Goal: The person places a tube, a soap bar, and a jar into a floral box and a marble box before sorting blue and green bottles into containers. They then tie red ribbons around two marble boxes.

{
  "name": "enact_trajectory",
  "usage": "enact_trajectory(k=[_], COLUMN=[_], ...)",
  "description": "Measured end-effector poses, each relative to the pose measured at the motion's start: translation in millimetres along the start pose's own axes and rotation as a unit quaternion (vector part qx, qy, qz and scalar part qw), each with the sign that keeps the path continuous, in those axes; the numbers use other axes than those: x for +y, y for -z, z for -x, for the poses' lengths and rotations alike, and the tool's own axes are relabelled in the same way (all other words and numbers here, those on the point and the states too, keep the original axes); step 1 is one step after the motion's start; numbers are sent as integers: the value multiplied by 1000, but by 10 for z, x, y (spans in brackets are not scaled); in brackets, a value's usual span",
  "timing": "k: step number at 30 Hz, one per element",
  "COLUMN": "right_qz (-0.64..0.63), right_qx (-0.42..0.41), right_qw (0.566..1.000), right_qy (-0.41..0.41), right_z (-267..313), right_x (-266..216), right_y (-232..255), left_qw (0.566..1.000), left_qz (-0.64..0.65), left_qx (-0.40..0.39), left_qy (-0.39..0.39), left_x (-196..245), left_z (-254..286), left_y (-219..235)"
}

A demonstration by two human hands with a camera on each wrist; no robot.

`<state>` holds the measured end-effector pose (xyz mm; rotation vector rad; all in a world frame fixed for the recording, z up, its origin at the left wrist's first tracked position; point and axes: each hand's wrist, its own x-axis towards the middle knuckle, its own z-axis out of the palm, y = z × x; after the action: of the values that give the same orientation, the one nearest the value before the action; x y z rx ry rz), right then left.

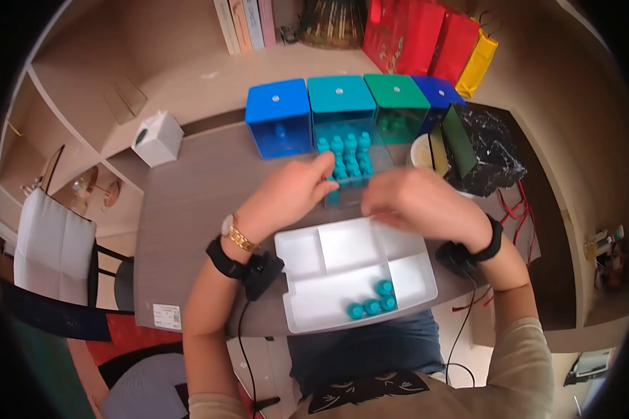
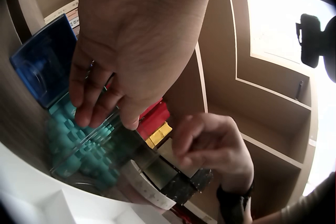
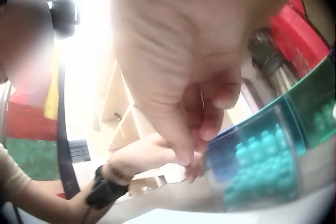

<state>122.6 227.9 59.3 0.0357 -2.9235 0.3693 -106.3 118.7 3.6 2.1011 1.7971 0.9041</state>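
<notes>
A clear drawer [image 1: 349, 195] holds rows of small teal bottle-shaped pieces [image 1: 351, 144] in front of a teal-lidded box [image 1: 341, 93]. At its left side, my left hand [image 1: 286, 190] has thumb and forefinger apart, fingertips overlapping the drawer's rim in the left wrist view. My right hand [image 1: 416, 199] hovers to the right of the drawer, above the far edge of a white divided tray [image 1: 353, 244]. Its fingers are loosely curled in the left wrist view, and nothing shows in them. Several teal pieces [image 1: 372, 306] stand in the tray's large front compartment, by its right wall.
A blue box [image 1: 278, 101], a green box [image 1: 397, 98] and a dark blue box [image 1: 437, 92] flank the teal one. To the right are a black marbled bag [image 1: 493, 150] and red cords [image 1: 514, 209]. A white tissue box [image 1: 158, 140] sits at the back left.
</notes>
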Motion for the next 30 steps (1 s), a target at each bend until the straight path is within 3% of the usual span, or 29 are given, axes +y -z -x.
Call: enact_trajectory(k=[4, 14, 24, 30], right_qz=[-65, -15, -147, 62], right_qx=[-155, -148, -12, 135], right_qw=[983, 987, 985, 983], right_qy=[73, 52, -87, -107], right_z=[321, 496, 312, -62], right_x=[-304, -331, -217, 89], right_y=[-189, -378, 103, 463], left_qw=[1000, 998, 999, 999], left_qz=[3, 4, -10, -14], left_qx=[-12, -46, -37, -40], left_qy=[3, 32, 28, 31], left_x=[-7, 62, 50, 38], left_z=[-9, -11, -5, -6], left_y=[12, 104, 90, 78])
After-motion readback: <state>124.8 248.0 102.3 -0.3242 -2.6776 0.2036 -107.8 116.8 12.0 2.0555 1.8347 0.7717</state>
